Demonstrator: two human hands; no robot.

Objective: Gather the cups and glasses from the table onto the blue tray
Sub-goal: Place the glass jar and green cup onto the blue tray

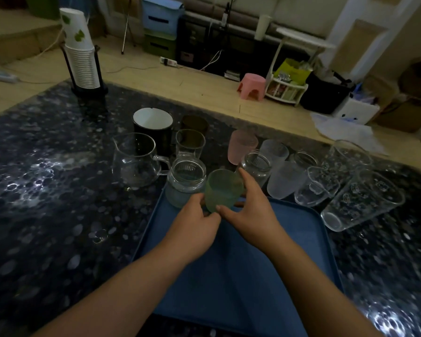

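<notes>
Both the left hand (195, 222) and right hand (250, 210) curled around the frosted green plastic cup (223, 190) at the far edge of the blue rectangular tray (229, 276). Setting it down carelessly could have knocked the clear glass jar (185, 181) touching its left side, or tipped glasses crowded on the dark speckled counter (46, 190).

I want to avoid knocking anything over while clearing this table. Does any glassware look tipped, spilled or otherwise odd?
No spill or breakage shows. The two large clear glasses at the far right look strongly tilted, though the wide-angle lens may cause that. Both hands, left hand and right hand, hold the upright green cup over the blue tray.
</notes>
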